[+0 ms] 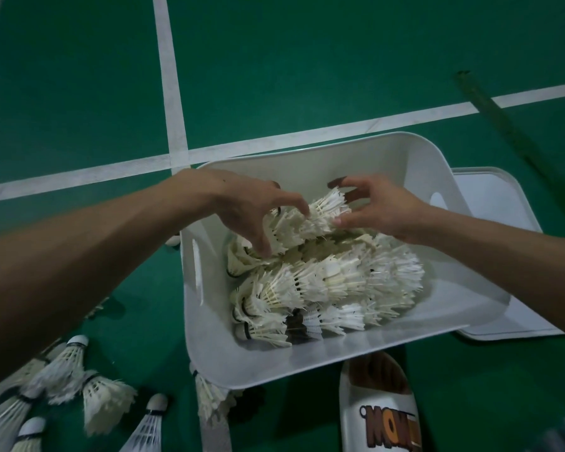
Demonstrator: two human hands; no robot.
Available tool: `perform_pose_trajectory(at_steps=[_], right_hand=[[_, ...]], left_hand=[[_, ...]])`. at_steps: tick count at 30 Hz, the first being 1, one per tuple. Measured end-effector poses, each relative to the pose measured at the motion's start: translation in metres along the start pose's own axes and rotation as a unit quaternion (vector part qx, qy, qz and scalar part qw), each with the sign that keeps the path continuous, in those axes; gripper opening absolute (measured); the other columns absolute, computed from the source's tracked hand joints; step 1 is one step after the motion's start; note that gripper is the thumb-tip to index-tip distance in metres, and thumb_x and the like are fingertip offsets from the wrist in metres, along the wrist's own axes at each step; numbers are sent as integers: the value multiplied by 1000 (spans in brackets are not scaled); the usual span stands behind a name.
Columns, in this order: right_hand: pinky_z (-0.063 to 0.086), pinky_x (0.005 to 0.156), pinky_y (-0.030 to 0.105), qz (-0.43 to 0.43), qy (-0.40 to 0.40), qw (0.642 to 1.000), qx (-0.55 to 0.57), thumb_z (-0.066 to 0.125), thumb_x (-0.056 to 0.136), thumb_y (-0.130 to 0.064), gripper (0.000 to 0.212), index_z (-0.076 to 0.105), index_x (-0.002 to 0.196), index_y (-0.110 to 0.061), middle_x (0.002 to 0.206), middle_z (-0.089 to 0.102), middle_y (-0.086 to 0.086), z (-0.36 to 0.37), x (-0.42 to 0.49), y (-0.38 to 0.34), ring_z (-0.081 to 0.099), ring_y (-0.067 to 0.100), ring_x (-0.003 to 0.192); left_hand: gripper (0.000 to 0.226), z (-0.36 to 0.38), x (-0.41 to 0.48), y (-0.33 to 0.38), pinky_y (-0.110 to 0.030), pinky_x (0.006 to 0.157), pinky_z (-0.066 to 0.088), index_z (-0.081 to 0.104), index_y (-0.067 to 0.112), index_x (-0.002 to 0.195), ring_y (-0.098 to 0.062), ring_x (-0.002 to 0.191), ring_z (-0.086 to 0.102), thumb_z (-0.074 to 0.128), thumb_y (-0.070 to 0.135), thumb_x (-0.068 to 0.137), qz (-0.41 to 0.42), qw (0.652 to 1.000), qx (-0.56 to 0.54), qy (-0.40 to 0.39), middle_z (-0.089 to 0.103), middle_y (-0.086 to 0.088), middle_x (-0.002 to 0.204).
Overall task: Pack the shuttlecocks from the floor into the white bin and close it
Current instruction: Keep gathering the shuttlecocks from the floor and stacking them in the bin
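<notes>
Both hands work over the open white bin [307,151], which stands on the green floor [79,93] with its mouth up so that rows can be laid in from above. Between them they hold a nested stack of shuttlecocks [307,220], held nearly level, probably so that it drops flat onto the rows already lying side by side in the bin and does not come apart. The left hand [242,207] grips the stack's left end, its fingers [294,203] curled over the top and the thumb reaching down the near side. The right hand [382,210] grips the feathered right end, fingers arched over it and the thumb pressed to the near side. The stack thus lies between the two sets of fingers, touching both, just above the packed rows and towards the bin's far wall. The lid [496,197] lies flat on the floor just beside the bin on the right, within reach for closing. More loose shuttlecocks [105,396] lie on the floor at lower left, near the bin, so packing looks unfinished.
</notes>
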State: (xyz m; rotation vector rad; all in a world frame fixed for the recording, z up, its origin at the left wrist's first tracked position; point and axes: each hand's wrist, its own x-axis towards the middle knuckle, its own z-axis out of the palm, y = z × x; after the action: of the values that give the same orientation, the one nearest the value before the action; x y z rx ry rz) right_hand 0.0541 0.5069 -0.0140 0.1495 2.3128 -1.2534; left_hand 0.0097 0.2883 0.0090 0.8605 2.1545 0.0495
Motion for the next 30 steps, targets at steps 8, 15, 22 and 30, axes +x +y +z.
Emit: perform_pose_trajectory(at_steps=[8,15,22,30], right_hand=[[52,92,34,8,21,999,-33,82,70,-23,46,67,112,-14,104,70,-1,11,10,12,65,16,98],[47,80,21,-20,-38,995,-94,85,66,-24,91,39,144,-28,130,54,-1,-11,4,11,57,15,107],[52,92,36,-75,13,989,-125,86,57,-38,86,48,135,-32,129,56,-5,-29,-6,5,59,10,107],[54,85,23,-152,-14,986,-69,86,48,-36,101,40,138,-34,112,60,-14,-26,-22,-6,60,2,106]], left_hand=[[91,3,-7,-5,-30,90,37,17,50,139,-20,118,42,79,39,73,0,999,-11,34,34,-2,142],[86,-4,-16,19,-13,68,33,24,30,134,-10,93,45,81,34,69,48,991,-35,118,42,3,116],[59,-11,-3,36,-20,78,36,47,26,119,-11,101,45,76,44,72,52,976,-72,198,48,2,124],[66,-5,21,61,-20,66,44,34,21,117,-9,84,55,67,57,73,31,944,-193,264,53,-1,111]])
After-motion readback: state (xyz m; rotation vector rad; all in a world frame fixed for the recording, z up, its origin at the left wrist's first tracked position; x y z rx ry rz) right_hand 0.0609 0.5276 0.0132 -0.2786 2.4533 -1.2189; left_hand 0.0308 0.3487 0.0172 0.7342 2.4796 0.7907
